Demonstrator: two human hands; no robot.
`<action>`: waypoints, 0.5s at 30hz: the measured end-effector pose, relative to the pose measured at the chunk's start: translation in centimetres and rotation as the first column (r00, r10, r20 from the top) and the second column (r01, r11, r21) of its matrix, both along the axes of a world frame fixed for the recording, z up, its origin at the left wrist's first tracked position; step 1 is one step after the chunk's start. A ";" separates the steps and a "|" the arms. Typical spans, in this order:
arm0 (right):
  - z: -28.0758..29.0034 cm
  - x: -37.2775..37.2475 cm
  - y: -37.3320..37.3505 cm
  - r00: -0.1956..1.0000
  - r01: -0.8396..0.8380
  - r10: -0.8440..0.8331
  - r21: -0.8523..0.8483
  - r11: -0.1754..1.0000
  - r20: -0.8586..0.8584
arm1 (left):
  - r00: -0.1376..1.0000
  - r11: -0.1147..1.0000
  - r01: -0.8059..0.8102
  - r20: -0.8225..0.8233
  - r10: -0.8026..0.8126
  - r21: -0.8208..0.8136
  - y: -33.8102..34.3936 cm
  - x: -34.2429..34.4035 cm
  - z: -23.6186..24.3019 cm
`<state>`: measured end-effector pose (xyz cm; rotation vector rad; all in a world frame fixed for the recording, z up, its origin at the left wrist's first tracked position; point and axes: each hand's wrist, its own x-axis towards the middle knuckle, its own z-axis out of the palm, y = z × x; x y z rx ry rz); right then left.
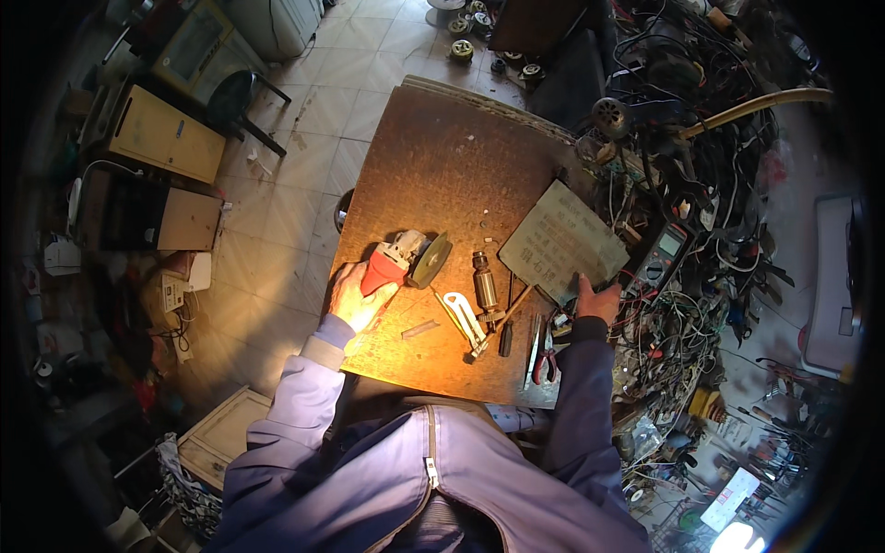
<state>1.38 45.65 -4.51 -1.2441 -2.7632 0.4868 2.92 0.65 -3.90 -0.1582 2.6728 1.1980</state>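
Note:
My left hand (359, 297) is wrapped around the red body of an angle grinder (387, 265), which lies on the wooden table at its left side. The grinder's round disc (430, 261) stands on edge, pointing right. At the right, my right hand (599, 301) grips the near edge of a flat grey-green board (564, 241) with writing on it, thumb on top; its other fingers are partly hidden. Between the hands lie a motor armature (485, 284), a white looped piece (464, 313), a hammer (498, 324) and a dark-handled screwdriver (505, 339).
Red-handled pliers (546, 364) lie near the front edge of the wooden table (442, 147). A multimeter (662, 253) rests on tangled cables (673, 323) along the right side. A dark stool (235, 101) stands on the tiled floor at the far left.

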 end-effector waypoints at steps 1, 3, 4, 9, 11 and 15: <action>-0.5 -0.2 0.6 1.000 0.005 -0.004 0.034 0.999 -0.030 | 1.000 1.000 0.002 0.022 -0.002 -0.001 0.0 0.0 0.0; -0.9 -0.6 1.0 0.999 0.043 -0.043 0.009 0.999 -0.033 | 1.000 0.999 -0.012 0.008 0.012 0.049 0.0 0.1 0.4; -0.9 -0.9 0.9 0.997 0.064 -0.064 -0.005 0.998 -0.035 | 1.000 0.997 -0.018 0.001 0.018 0.073 0.1 0.1 0.5; -2.2 -1.5 1.6 0.996 0.049 -0.053 -0.058 0.997 -0.076 | 1.000 0.995 -0.023 -0.009 0.024 0.100 -0.1 -0.1 0.4; -3.0 -1.1 2.2 0.989 0.016 -0.036 -0.136 0.991 -0.146 | 0.999 0.993 -0.036 0.003 0.036 0.114 0.0 -0.1 0.3; -4.4 0.2 4.7 0.942 -0.121 -0.018 -0.389 0.913 -0.335 | 0.999 0.994 -0.033 0.007 0.032 0.103 -0.1 0.0 0.1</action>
